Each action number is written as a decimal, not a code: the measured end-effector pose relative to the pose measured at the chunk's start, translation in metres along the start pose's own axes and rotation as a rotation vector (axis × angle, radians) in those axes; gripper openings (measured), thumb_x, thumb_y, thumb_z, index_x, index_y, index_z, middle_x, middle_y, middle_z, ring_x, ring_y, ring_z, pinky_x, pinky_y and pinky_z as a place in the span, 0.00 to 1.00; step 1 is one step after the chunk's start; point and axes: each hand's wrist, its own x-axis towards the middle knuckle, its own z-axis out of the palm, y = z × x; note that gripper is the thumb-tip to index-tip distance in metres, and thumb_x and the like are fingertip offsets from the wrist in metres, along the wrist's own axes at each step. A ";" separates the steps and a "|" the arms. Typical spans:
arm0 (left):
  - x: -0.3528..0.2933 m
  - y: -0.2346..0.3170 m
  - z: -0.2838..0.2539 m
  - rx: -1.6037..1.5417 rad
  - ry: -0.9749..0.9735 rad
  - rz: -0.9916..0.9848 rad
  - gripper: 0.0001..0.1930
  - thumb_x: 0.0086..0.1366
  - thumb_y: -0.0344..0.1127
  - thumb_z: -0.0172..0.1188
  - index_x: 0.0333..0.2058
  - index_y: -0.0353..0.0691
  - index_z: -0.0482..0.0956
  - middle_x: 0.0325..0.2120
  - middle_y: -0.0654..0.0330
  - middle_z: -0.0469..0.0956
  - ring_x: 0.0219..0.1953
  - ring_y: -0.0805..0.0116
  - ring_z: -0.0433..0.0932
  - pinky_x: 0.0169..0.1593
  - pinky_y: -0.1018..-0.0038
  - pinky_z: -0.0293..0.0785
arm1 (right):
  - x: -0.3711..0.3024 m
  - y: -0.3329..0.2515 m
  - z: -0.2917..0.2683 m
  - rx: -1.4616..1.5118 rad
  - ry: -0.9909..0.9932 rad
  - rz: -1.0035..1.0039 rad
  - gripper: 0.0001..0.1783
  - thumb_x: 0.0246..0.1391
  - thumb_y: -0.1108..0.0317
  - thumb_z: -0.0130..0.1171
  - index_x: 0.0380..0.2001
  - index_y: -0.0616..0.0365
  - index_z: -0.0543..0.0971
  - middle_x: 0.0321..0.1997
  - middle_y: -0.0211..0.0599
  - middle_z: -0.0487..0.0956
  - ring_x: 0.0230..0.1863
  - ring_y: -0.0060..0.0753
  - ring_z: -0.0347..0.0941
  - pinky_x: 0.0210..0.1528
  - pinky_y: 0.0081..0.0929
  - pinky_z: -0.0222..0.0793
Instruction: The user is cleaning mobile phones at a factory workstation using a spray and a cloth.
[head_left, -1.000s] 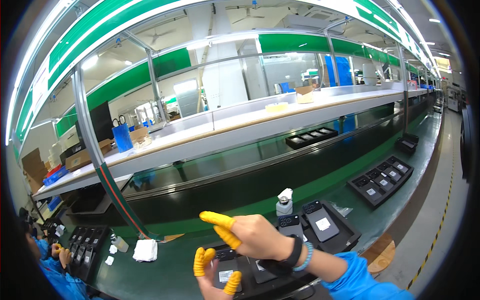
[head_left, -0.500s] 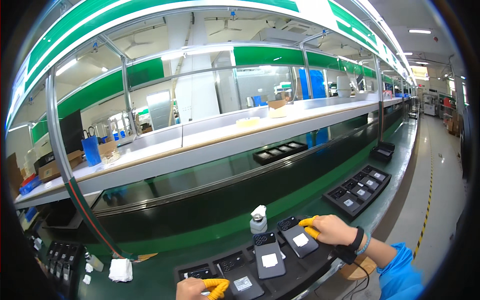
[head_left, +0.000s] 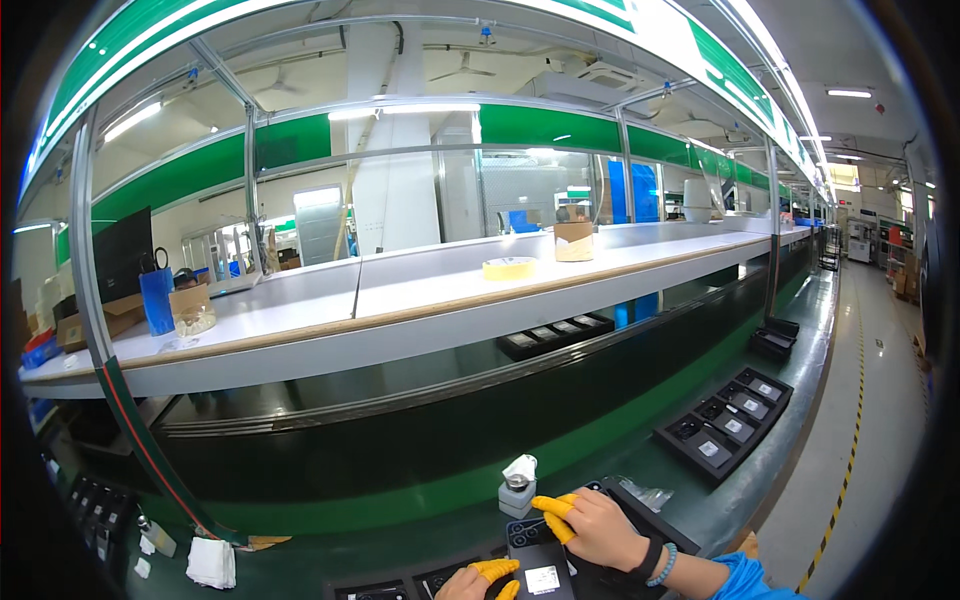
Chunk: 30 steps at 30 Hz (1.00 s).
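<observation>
A dark smartphone with a white label on its back and several camera lenses lies at the tray's front. My left hand, partly cut off by the lower edge, has yellow finger covers on fingers held apart beside the phone's left edge. Over the phone's upper right reaches my right hand, also in yellow finger covers, its thumb and fingers apart; whether they touch the phone I cannot tell. Behind it a second phone shows only in part. Both lie in or on a black compartment tray, with more phones at its left.
A pump bottle topped with white tissue stands just behind the phone. Clear plastic film lies right of my hand. Another phone tray sits farther right. White cloths and a small bottle are at left. A raised shelf runs behind.
My right hand has moved left, from the right-hand phone to the top of the middle one. My left hand has moved right to that phone's edge. The view has shifted.
</observation>
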 end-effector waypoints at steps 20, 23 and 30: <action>-0.005 0.013 -0.002 -0.059 -0.153 -0.120 0.23 0.59 0.34 0.59 0.52 0.35 0.66 0.50 0.47 0.66 0.50 0.47 0.69 0.52 0.65 0.69 | 0.060 0.077 0.031 -0.290 -0.307 0.039 0.14 0.52 0.60 0.55 0.38 0.58 0.77 0.28 0.40 0.75 0.33 0.40 0.72 0.36 0.35 0.70; -0.008 0.014 -0.004 -0.082 -0.199 -0.143 0.23 0.59 0.34 0.58 0.52 0.36 0.65 0.52 0.47 0.64 0.50 0.47 0.69 0.51 0.65 0.70 | 0.057 0.073 0.039 -0.260 -0.299 0.085 0.14 0.52 0.61 0.55 0.37 0.59 0.77 0.28 0.41 0.75 0.33 0.40 0.72 0.36 0.35 0.70; -0.011 0.017 -0.001 -0.133 -0.187 -0.221 0.26 0.60 0.34 0.58 0.55 0.37 0.61 0.55 0.46 0.60 0.52 0.45 0.67 0.53 0.64 0.69 | 0.036 0.033 -0.007 -0.002 -0.421 0.299 0.18 0.54 0.58 0.55 0.44 0.59 0.75 0.26 0.44 0.77 0.29 0.45 0.75 0.31 0.35 0.72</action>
